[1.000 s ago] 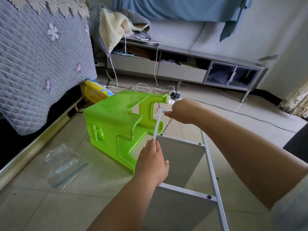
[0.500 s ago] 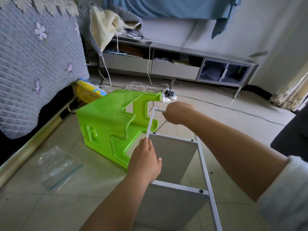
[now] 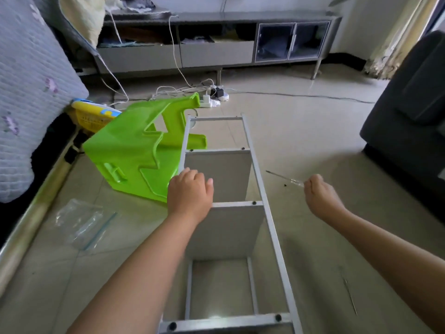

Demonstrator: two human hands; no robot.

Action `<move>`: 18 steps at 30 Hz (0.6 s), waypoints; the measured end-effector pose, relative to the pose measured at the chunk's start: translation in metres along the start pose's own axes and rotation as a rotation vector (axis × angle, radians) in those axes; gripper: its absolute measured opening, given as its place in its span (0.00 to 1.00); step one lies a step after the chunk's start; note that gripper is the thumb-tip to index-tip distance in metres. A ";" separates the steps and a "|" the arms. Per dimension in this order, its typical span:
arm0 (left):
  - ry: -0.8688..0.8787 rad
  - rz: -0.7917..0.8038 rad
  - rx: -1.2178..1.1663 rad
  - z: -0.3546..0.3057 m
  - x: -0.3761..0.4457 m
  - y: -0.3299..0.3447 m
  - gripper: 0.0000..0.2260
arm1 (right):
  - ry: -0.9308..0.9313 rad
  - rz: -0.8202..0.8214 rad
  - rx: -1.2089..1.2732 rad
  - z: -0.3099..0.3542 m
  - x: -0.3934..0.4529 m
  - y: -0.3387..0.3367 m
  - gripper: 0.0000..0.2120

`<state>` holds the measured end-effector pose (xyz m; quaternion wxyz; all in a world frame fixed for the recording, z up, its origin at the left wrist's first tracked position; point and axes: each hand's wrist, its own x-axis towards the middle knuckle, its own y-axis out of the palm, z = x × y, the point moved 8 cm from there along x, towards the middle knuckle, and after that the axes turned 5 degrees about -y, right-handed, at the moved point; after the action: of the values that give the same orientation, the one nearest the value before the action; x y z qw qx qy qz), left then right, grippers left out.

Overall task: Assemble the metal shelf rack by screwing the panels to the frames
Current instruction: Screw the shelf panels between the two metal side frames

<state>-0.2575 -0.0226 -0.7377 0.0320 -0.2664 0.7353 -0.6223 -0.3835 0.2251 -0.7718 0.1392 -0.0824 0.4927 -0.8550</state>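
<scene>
1. Your shelf rack (image 3: 224,208) lies on its side on the floor, running from the near edge of the view toward the far wall, with a green plastic stool (image 3: 134,150) touching its left rail. Two panels (image 3: 216,174) stand between the rails, and dark screws show at their right-hand joints.

2. Your left hand (image 3: 190,191) rests on the left rail by the farther panel, fingers curled over the rail's top edge — keep that hold firm so the frame does not rock while you work the other side.

3. Your right hand (image 3: 320,194) is at the handle end of the screwdriver (image 3: 284,178), which lies on the floor just right of the rack, tip pointing away from you. The fingers are curled at the clear handle; whether they have closed on it, you cannot tell from here.

4. Take the handle fully into your palm before lifting — a fingertip pinch will likely let it roll.

5. A small dark speck, possibly a screw (image 3: 285,185), lies near the shaft; mind you do not flick it away.

6. Both forearms reach forward, the left one over the rack, the right one well outside it.
</scene>
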 end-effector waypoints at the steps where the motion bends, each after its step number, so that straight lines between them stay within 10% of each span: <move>1: -0.011 0.083 0.021 -0.008 -0.010 0.003 0.19 | 0.040 0.013 0.027 -0.016 -0.012 0.010 0.08; 9: 0.085 0.293 0.096 -0.059 -0.081 0.008 0.25 | 0.260 0.213 0.006 -0.134 -0.140 0.114 0.06; 18: 0.089 0.351 -0.192 -0.093 -0.138 0.003 0.21 | 0.562 0.031 0.195 -0.215 -0.247 0.124 0.07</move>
<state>-0.1759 0.1211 -0.7591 0.0821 -0.1082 0.8272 -0.5452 -0.1896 0.4212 -0.9882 0.0176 0.1790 0.4285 -0.8855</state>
